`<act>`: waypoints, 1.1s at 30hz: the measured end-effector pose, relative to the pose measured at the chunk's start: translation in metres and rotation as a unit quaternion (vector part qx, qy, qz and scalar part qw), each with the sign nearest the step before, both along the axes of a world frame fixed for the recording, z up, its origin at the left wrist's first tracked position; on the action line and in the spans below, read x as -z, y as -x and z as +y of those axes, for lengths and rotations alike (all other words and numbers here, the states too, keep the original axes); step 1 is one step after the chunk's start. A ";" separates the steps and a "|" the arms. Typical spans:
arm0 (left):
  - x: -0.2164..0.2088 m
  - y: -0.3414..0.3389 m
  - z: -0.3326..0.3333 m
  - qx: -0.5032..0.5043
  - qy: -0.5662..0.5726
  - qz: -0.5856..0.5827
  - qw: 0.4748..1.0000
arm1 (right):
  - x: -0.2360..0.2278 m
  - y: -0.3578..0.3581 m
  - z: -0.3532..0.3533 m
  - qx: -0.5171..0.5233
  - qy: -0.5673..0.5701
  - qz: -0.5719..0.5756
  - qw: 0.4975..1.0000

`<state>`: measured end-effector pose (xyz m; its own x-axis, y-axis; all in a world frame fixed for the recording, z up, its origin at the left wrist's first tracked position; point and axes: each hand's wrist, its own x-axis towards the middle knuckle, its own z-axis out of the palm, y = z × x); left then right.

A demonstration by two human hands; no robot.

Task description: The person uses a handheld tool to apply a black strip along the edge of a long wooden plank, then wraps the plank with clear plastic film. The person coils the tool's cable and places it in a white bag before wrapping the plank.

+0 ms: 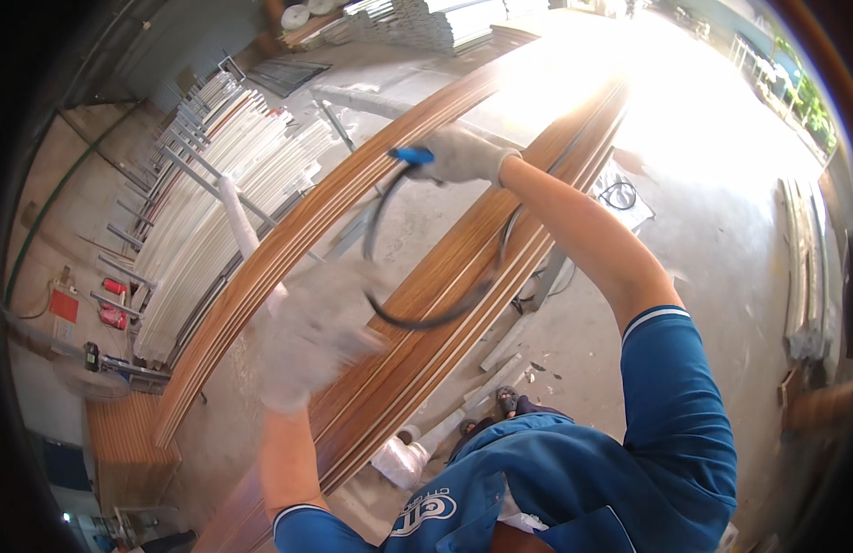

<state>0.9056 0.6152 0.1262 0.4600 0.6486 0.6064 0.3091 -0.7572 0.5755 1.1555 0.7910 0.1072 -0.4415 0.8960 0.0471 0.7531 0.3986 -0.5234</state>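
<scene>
My right hand (463, 155), in a pale work glove, is closed round a blue tool (413, 156), whose exact kind I cannot make out. It is held above the gap between two stacks of wood-grain planks. A black hose (376, 221) hangs in a wide loop below the tool and passes over the nearer planks (445, 267). My left hand (316, 336), also gloved, is smeared by motion above the left part of the planks. Its fingers are too blurred to read. Behind it, a whitish wrapped tube (235, 207) runs up and away; whether the hand touches it does not show.
The farther stack of brown planks (325, 212) curves across the left. Beyond it, pale strips (233, 184) lie on a metal rack. A wrapped roll (401, 461) stands near my feet. Long pieces (800, 267) lean at the right. Glare washes out the far end.
</scene>
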 end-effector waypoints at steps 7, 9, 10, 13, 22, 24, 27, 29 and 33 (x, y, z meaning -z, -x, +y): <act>0.080 0.033 0.149 -0.128 0.307 0.030 0.943 | -0.091 0.071 -0.081 -0.303 -0.081 0.293 0.903; 0.106 0.015 0.173 -0.093 0.284 0.092 0.950 | -0.110 0.089 -0.112 -0.387 -0.046 0.297 0.871; 0.115 0.001 0.179 -0.080 0.263 0.105 0.956 | -0.119 0.092 -0.122 -0.400 -0.015 0.271 0.875; 0.120 -0.029 0.183 -0.059 0.204 0.102 0.972 | -0.138 0.078 -0.138 -0.402 0.019 0.383 0.831; 0.000 0.198 0.115 -0.260 0.043 -0.112 0.958 | -0.097 -0.034 -0.146 -0.067 -0.334 0.026 0.940; -0.035 0.277 0.047 -0.438 -0.177 -0.091 0.877 | -0.069 -0.040 -0.156 -0.006 -0.351 0.029 0.936; -0.073 0.367 -0.084 -0.547 -0.170 -0.205 0.793 | -0.034 -0.021 -0.175 0.053 -0.248 0.042 0.966; -0.047 0.398 -0.151 -0.591 -0.242 -0.023 0.769 | -0.015 0.012 -0.193 0.073 -0.159 0.050 0.983; 0.024 0.458 -0.201 -0.591 -0.162 0.123 0.781 | 0.035 0.105 -0.249 -0.070 -0.094 0.120 0.986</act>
<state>0.4474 0.4138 0.1023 -0.2150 0.5392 0.8143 0.9731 0.0472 0.2257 1.0508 0.5416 0.0718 -0.5161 0.7923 0.3255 0.5470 0.5973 -0.5865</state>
